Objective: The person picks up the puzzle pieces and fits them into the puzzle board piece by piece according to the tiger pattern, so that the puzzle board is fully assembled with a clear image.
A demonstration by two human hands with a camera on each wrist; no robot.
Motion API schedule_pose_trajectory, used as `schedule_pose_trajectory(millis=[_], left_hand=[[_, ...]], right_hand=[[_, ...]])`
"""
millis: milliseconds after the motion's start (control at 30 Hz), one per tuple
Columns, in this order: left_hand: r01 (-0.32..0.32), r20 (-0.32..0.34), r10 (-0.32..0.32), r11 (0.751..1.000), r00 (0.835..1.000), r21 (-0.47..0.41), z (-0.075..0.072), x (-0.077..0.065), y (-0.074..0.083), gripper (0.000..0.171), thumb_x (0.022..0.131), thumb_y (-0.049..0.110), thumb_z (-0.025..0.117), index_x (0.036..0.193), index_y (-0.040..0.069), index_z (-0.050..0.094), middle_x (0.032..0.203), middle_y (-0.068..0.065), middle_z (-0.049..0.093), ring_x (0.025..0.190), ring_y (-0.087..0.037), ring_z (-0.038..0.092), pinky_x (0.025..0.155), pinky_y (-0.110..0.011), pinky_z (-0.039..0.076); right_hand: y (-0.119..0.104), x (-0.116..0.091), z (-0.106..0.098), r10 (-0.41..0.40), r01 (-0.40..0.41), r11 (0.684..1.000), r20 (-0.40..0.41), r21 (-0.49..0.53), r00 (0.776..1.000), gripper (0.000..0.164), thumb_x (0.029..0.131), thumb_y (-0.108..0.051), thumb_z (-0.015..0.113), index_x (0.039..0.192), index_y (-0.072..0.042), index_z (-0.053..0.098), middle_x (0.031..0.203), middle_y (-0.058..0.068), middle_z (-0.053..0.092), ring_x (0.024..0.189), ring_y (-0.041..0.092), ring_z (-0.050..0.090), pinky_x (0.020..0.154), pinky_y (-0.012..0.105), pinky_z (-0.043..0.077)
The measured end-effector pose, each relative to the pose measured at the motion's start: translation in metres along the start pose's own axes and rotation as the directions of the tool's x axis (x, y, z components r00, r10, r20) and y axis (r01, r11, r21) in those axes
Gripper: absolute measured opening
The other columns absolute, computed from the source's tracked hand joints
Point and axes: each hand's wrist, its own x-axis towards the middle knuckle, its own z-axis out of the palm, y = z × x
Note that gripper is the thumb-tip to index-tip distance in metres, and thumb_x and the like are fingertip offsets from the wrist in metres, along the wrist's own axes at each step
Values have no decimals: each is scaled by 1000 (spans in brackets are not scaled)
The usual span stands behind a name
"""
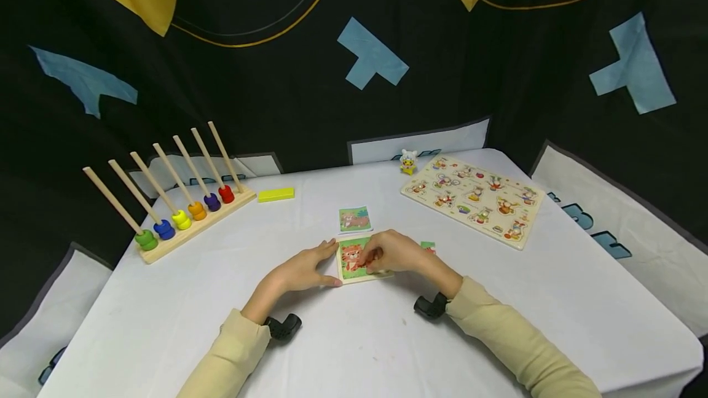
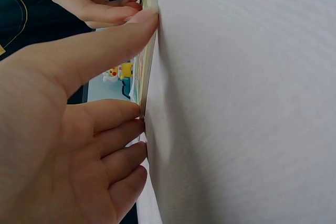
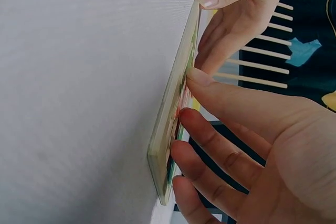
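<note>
A wooden jigsaw puzzle board [image 1: 347, 279] with a red tiger picture on green lies on the white table. My left hand [image 1: 303, 269] braces its left side, the thumb at the near corner and straight fingers along the far part of the edge. Over the middle of the board, my right hand [image 1: 394, 253] pinches a puzzle piece [image 3: 182, 100] between thumb and fingertips, low against the picture; the fingers mostly hide the piece. Bare wood shows at the board's lower right. Beside the right wrist lies another small picture piece [image 1: 428, 247], partly covered.
Just beyond the board is a picture card [image 1: 355, 219] with a brown animal. At left stands a peg rack [image 1: 193, 226] with colored rings, near a yellow block [image 1: 276, 195]. A small figurine [image 1: 408, 162] and a large illustrated wooden board [image 1: 475, 198] are at the back right.
</note>
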Motion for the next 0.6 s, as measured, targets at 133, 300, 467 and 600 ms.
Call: schedule_pose_trajectory(millis=[133,300,467,600], left_hand=[[1,4,-1,1000,1000,-11,1,-1,0,87,83,39,74,148,-3,32,155,-18,25,143,-34,22,115,-47,20],[7,11,-7,1000,1000,7,2,-1,0,88,83,40,74,149,-1,32,155,-16,25,143,-32,21,116,-46,20],[16,-2,-16,1000,1000,11,2,-1,0,88,83,39,75,149,0,32,155,-15,25,144,-30,20,116,-44,19],[3,-2,-3,1000,1000,7,1,-1,0,88,83,38,75,148,-2,32,155,-17,25,143,-32,21,116,-46,20]], right_hand=[[1,-1,0,-12,12,1000,16,-1,1000,16,80,-7,79,95,-13,77,83,-5,65,67,6,52,60,22,45],[8,-6,-16,-57,58,998,71,-15,996,23,78,-6,80,100,-10,76,90,-2,69,72,10,57,62,23,48],[23,-16,-49,-18,20,999,69,-28,997,23,79,-4,78,101,-8,74,100,3,71,87,21,64,69,27,52],[39,-26,-70,102,-97,993,87,-65,991,23,78,-5,79,100,-7,72,99,7,68,84,19,62,68,28,51]])
